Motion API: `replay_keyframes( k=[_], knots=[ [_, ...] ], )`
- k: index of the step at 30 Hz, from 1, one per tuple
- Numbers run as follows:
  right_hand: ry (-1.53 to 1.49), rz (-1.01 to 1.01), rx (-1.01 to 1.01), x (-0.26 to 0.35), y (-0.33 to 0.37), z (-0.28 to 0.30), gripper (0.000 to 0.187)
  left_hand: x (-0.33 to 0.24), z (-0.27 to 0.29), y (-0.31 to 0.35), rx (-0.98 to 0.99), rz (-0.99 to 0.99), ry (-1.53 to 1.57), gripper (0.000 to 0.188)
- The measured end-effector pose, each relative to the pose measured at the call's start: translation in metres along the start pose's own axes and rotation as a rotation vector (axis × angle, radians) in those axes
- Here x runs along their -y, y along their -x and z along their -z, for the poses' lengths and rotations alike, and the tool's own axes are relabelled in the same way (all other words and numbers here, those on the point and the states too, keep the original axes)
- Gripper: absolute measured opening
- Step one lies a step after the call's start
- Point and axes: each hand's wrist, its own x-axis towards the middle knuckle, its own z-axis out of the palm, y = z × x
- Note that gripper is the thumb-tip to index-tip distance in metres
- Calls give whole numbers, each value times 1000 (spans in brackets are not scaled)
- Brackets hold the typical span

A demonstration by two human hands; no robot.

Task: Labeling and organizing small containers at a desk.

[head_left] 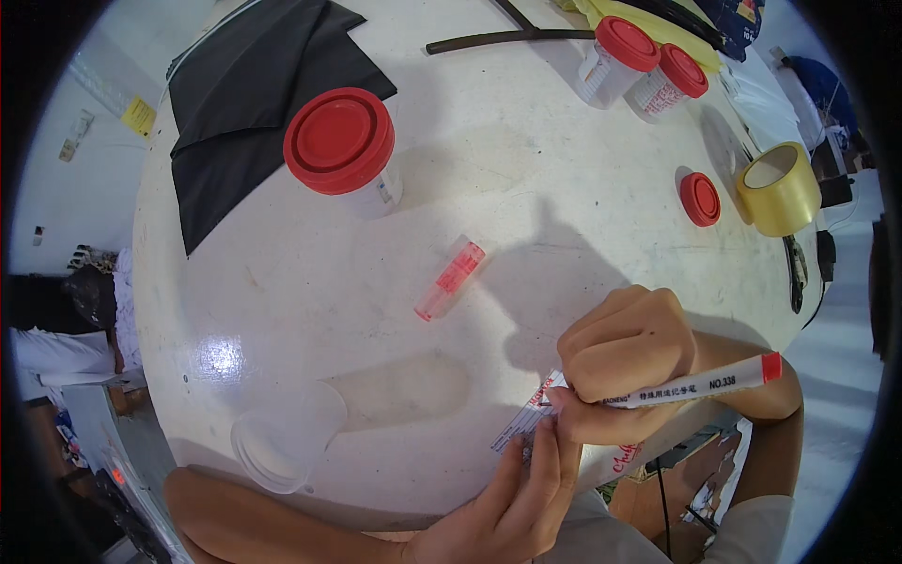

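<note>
My right hand is closed around a white marker pen with a red end, its writing tip hidden by the fingers. Under that hand lies a small white label with red and dark print. The extended fingers of my left hand press on the label's near edge; its thumb is hidden. Beyond the hands, a small clear tube with red markings lies on the table. To the left, an open clear plastic cup rests on its side or tilted.
The white table holds a red-lidded jar and black sheets at the far left. Two smaller red-lidded jars, a loose red lid and a yellowish tape roll stand at the right. A black strip lies behind.
</note>
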Motion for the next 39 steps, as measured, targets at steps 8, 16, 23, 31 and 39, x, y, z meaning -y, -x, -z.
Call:
replay_keyframes(
  k=[8, 16, 23, 31, 39],
  knots=[
    [32, 1, -2, 1, -1, 1, 36, -1, -1, 1, -5, 4, -26, 36],
    [21, 1, 0, 0, -1, 1, 36, 0, 0, 1, 11, -14, -18, 37],
    [-62, -73, -1, 1, 1, 4, 38, -2, 0, 0, 12, 3, -32, 36],
    [-7, -32, 10, 0, -1, 5, 37, -1, -2, 0, -23, 13, -62, 37],
    [6, -21, 30, 0, -1, 7, 37, -4, -11, 3, 86, -4, 145, 38]
  ],
)
